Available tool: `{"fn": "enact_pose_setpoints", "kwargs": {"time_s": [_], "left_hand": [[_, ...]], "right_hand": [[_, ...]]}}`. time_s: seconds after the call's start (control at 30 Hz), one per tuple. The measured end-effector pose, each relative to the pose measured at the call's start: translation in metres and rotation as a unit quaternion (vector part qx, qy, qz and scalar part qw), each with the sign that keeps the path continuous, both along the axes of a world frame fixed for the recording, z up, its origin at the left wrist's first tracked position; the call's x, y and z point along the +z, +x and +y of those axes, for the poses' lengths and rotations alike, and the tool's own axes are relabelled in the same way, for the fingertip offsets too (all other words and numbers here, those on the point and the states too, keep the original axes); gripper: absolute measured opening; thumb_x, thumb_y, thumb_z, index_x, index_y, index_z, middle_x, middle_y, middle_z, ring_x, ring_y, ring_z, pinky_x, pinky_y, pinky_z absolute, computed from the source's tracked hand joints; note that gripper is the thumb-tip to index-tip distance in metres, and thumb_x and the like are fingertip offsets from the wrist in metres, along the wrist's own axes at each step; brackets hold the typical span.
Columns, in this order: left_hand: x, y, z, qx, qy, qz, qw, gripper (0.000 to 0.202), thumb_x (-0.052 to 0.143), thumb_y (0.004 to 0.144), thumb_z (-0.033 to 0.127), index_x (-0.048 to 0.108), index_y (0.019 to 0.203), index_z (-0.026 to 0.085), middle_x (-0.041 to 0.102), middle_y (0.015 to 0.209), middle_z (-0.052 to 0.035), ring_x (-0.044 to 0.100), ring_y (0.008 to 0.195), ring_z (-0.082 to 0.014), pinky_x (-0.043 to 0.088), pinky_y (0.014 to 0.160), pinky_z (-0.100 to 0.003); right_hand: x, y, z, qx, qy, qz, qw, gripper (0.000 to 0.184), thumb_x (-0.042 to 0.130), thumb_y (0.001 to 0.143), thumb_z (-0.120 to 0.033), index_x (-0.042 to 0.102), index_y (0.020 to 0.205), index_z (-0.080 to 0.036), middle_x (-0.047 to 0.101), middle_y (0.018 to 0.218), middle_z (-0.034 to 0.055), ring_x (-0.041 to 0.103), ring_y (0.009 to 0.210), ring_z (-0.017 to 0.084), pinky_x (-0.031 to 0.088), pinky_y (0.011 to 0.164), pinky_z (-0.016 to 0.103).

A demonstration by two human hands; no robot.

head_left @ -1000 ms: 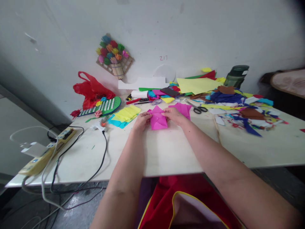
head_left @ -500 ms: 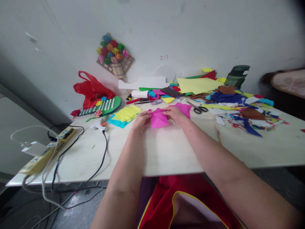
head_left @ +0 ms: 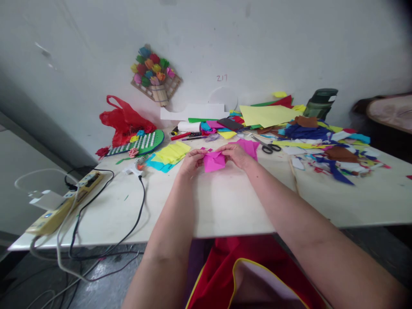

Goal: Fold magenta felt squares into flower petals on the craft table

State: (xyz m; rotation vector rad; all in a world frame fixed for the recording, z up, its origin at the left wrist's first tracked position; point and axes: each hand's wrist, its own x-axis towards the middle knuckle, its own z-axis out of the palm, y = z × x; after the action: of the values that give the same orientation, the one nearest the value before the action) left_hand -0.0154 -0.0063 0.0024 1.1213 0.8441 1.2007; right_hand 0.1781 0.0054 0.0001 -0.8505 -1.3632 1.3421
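Between my two hands is a small sheet of pink paper (head_left: 214,163), partly folded over along its far edge. My left hand (head_left: 193,161) pinches its left side with thumb and fingers. On the right side, my right hand (head_left: 236,155) grips the paper's upper corner, its fingers closed and bent over the far edge. More pink sheets (head_left: 249,148) lie on the table just behind my right hand. A stack of yellow paper (head_left: 172,152) on top of blue paper (head_left: 161,166) lies left of my left hand.
Scissors (head_left: 271,148) lie right of the pink sheets. A pile of coloured scraps (head_left: 337,150) covers the right side. At left are a glue gun (head_left: 134,167), a power strip (head_left: 64,206) with cables, and a red plastic bag (head_left: 124,120). A dark bottle (head_left: 320,104) stands at the back.
The pink paper's far edge has folded over further toward me, and the sheet looks slightly smaller. Both hands stay in nearly the same place, still holding it.
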Motion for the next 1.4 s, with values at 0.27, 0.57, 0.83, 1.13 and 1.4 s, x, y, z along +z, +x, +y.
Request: {"fn": "enact_pose_setpoints", "kwargs": {"time_s": [0.27,0.57,0.83,1.13,1.4], "left_hand": [[-0.001,0.001,0.002,0.012,-0.004,-0.004,1.000,0.015,0.067,0.056,0.018,0.064,0.070,0.013,0.061,0.059,-0.0007,0.054,0.049,-0.0087,0.041,0.049,-0.021],[-0.004,0.002,0.001,0.018,0.032,0.038,0.999,0.025,0.074,0.055,0.022,0.063,0.076,0.014,0.061,0.061,0.0004,0.051,0.049,-0.0074,0.038,0.049,-0.020],[-0.004,0.001,0.001,0.006,0.079,0.055,0.995,0.046,0.077,0.056,0.030,0.061,0.096,0.013,0.053,0.053,0.0059,0.049,0.049,-0.0061,0.041,0.054,-0.020],[-0.001,0.005,-0.001,0.001,0.112,0.092,0.989,0.048,0.076,0.058,0.033,0.061,0.098,0.011,0.054,0.054,0.0047,0.049,0.050,-0.0058,0.041,0.054,-0.020],[0.003,0.007,-0.006,-0.012,0.084,0.107,0.991,0.044,0.076,0.058,0.033,0.065,0.095,0.012,0.060,0.064,0.0008,0.052,0.057,-0.0078,0.041,0.057,-0.021]], "right_hand": [[-0.001,0.002,0.001,0.013,0.023,-0.004,1.000,0.019,0.055,0.061,-0.016,0.071,0.071,-0.014,0.066,0.065,0.0046,0.056,0.056,0.012,0.045,0.053,0.025],[0.002,-0.005,-0.004,-0.021,0.054,-0.061,0.996,0.016,0.069,0.062,-0.028,0.068,0.067,-0.013,0.061,0.058,-0.0002,0.051,0.051,0.009,0.044,0.052,0.023],[0.004,-0.007,-0.004,-0.035,0.018,-0.060,0.997,0.027,0.067,0.063,-0.017,0.069,0.090,-0.015,0.066,0.067,0.0007,0.055,0.055,0.009,0.045,0.052,0.021],[0.000,-0.002,-0.002,-0.019,-0.006,-0.143,0.989,0.032,0.070,0.064,-0.044,0.060,0.061,-0.014,0.051,0.046,-0.0022,0.045,0.041,0.009,0.035,0.040,0.022],[0.004,-0.003,-0.006,-0.030,0.031,-0.163,0.986,0.030,0.070,0.060,-0.041,0.057,0.056,-0.014,0.046,0.044,-0.0045,0.039,0.043,0.007,0.029,0.043,0.022]]}}
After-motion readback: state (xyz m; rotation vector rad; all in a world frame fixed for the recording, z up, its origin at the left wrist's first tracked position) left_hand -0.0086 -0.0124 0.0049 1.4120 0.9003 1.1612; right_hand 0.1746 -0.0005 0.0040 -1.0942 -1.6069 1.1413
